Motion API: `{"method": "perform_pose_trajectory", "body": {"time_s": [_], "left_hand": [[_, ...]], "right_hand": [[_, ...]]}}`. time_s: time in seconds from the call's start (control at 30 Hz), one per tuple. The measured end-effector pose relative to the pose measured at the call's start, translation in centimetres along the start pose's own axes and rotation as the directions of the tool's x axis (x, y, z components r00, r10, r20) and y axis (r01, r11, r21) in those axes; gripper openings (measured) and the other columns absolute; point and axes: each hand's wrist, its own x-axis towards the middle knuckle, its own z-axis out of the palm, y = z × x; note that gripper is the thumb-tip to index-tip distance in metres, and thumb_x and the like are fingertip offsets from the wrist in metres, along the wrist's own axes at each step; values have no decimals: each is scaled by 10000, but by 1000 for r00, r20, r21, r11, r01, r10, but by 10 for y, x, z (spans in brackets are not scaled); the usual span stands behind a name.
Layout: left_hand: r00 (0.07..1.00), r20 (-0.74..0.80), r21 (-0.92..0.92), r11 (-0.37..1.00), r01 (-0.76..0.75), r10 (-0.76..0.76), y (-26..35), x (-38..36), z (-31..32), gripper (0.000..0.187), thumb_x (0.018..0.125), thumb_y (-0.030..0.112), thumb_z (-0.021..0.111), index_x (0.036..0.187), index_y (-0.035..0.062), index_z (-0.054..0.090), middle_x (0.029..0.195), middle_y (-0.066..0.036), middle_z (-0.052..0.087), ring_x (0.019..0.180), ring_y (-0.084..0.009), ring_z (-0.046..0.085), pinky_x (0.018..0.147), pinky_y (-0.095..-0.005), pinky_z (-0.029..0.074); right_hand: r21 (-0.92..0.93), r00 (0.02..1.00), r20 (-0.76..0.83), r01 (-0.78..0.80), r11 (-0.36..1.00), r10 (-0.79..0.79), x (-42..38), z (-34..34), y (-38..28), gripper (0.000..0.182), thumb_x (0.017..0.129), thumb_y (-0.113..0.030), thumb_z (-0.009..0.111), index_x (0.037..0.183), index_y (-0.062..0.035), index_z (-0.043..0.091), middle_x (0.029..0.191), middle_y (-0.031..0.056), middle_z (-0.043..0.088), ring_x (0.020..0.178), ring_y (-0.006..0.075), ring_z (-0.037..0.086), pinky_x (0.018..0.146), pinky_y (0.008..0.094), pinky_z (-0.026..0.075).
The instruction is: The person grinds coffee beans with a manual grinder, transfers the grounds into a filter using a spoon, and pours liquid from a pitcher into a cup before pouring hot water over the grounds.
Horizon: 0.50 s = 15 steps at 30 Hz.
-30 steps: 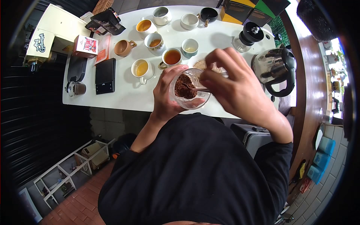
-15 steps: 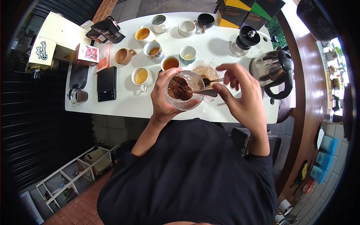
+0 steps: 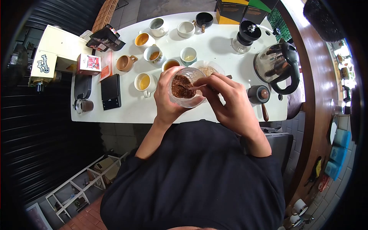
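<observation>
A clear glass cup (image 3: 186,102) is held up over the table's near edge by my left hand (image 3: 165,99), whose fingers wrap its left side. Dark brown coffee grounds (image 3: 182,86) fill its lower part, and the cup tilts so its mouth faces me. My right hand (image 3: 229,101) pinches the handle of a spoon (image 3: 191,88) at the cup's mouth. The spoon's bowl is down among the grounds, mostly hidden. Just behind my right hand lies a pale paper filter (image 3: 210,67), partly covered by the hand and cup.
Several cups stand beyond my hands, including a white mug (image 3: 143,81) and a brown cup (image 3: 124,63). A kettle (image 3: 276,63), a hand grinder (image 3: 245,36) and a dark round wooden-handled item (image 3: 259,94) are on the right. A black scale (image 3: 111,92) sits left on the white table (image 3: 130,109).
My right hand has moved left and closed on the spoon near the cup's mouth. The wooden-handled item has come into view beside it. My view has shifted slightly.
</observation>
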Motion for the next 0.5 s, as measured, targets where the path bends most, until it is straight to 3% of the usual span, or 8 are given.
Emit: {"method": "perform_pose_trajectory", "body": {"time_s": [0.07, 0.13, 0.2, 0.27, 0.37, 0.43, 0.5], "left_hand": [[1000, -18, -32, 999, 15, -15, 0, -1, 2, 928, 648, 337, 957, 1355, 25, 443, 1257, -153, 592, 1097, -265, 640, 911, -354, 570], [999, -39, -64, 997, 34, -37, -2, -1, 3, 920, 650, 353, 954, 1349, 23, 454, 1256, -152, 592, 1103, -275, 635, 917, -361, 564], [1000, -29, 38, 999, -9, 10, -4, -1, 1, 906, 654, 369, 949, 1338, 19, 470, 1253, -158, 592, 1124, -290, 625, 930, -383, 551], [1000, -21, 29, 999, 15, -14, -5, -3, -1, 906, 652, 368, 949, 1338, 18, 473, 1253, -161, 591, 1128, -293, 622, 935, -387, 548], [999, -7, 34, 998, 43, -43, -7, -6, -4, 901, 650, 362, 951, 1334, 16, 480, 1250, -164, 590, 1128, -294, 620, 940, -392, 543], [999, -2, 48, 998, 46, -46, -8, -6, -6, 896, 648, 358, 953, 1331, 16, 485, 1249, -164, 590, 1125, -293, 621, 941, -392, 543], [997, 5, 39, 996, 79, -79, -7, -4, -9, 886, 649, 351, 952, 1329, 16, 492, 1245, -161, 591, 1122, -291, 623, 941, -387, 542]], "right_hand": [[-45, 998, -22, 62, 997, -63, 2, 0, 1, 101, 929, -12, 630, 1026, 13, 640, 856, 143, 652, 645, 266, 641, 594, 344, 506], [36, 997, -1, -71, 997, 71, 3, 0, 0, 76, 926, -7, 625, 995, 24, 626, 860, 151, 651, 656, 277, 652, 597, 349, 511], [56, 996, -20, -87, 995, 88, 4, 2, 2, 77, 931, -9, 619, 998, 26, 627, 857, 151, 658, 658, 267, 658, 596, 339, 511], [80, 994, -35, -104, 991, 108, 4, 4, 4, 78, 935, -11, 612, 1001, 27, 628, 854, 151, 666, 660, 257, 663, 595, 330, 510], [162, 974, -45, -211, 964, 221, 4, 6, 8, 96, 981, -46, 572, 997, 29, 631, 805, 130, 681, 639, 187, 656, 582, 296, 499], [332, 927, -60, -331, 883, 370, 5, 6, 10, 161, 1021, -83, 526, 989, 35, 631, 751, 101, 679, 636, 118, 639, 580, 266, 488], [370, 923, -70, -329, 869, 379, 4, 7, 17, 203, 1044, -109, 503, 984, 39, 628, 731, 76, 668, 647, 86, 631, 587, 253, 490]]}}
